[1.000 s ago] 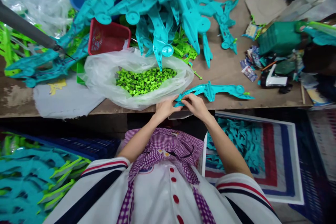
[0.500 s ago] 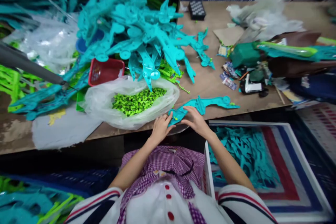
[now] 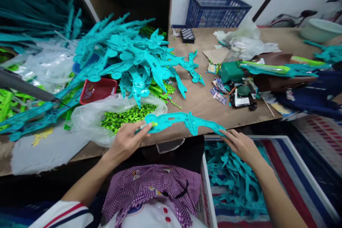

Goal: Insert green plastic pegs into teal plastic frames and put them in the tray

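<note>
A long, curved turquoise plastic part [image 3: 176, 118] spans the space between my two hands, just over the table's front edge. My left hand [image 3: 129, 139] grips its left end, where a small yellow-green piece shows beside the thumb. On the other end, my right hand [image 3: 240, 144] has its fingers closed around the narrow tip. Behind my left hand lies an open clear plastic bag [image 3: 88, 114] full of small green pieces [image 3: 120, 117]. A large heap of similar turquoise parts [image 3: 133, 53] rises behind the bag.
Below my right hand stands a white-rimmed crate [image 3: 291, 142] with a striped lining, holding more turquoise parts [image 3: 235, 181]. A red tray [image 3: 97, 92] sits by the heap. Right of it are a green box [image 3: 231, 72] and bags [image 3: 248, 42]. A grey bar [image 3: 26, 83] juts in from the left.
My hands have moved apart, the right one sliding out to the part's far end. The part has been turned end for end and lifted off the table. The head view has tilted up.
</note>
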Available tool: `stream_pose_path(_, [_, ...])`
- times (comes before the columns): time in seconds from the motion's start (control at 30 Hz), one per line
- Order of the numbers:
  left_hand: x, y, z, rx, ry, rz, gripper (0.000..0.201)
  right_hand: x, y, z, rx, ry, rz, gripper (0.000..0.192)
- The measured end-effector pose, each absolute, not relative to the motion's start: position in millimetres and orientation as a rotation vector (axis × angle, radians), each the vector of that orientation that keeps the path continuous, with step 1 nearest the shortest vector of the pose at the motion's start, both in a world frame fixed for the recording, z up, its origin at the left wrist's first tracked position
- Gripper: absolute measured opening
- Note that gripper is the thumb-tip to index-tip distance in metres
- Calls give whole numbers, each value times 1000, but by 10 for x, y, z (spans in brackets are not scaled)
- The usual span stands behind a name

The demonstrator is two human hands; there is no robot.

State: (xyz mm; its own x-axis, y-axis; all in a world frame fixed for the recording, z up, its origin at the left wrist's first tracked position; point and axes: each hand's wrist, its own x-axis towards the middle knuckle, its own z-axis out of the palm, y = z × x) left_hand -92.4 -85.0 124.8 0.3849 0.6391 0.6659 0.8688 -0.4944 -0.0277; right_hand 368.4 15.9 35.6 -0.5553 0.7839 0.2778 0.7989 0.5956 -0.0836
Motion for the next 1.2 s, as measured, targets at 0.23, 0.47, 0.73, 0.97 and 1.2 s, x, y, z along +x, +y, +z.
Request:
stream_pose_path(0.23, [-874, -842, 1391, -1948, -1385, -1181, 67, 3674, 195, 357, -1391, -1821, -24, 21])
stream_pose_path(0.47, [-834, -1091, 695, -2184, -1735, -1107, 32, 3295, 1764, 448, -1675, -1559, 1, 41])
stream_pose_path(0.73, [-886, -1253, 536, -2067, -1893, -1190, 31, 2033, 3188, 1155, -1642, -1740, 351, 56])
stream_pose_path(0.97, [-952, -1452, 450, -1986, -1889, -1212, 34, 610, 2259, 1434, -912, -1720, 1004, 56])
stream_pose_path(1.2, [-989, -1540, 631, -1789, -1872, -1341, 35, 509, 1650, 1721, -842, -1524, 1096, 51])
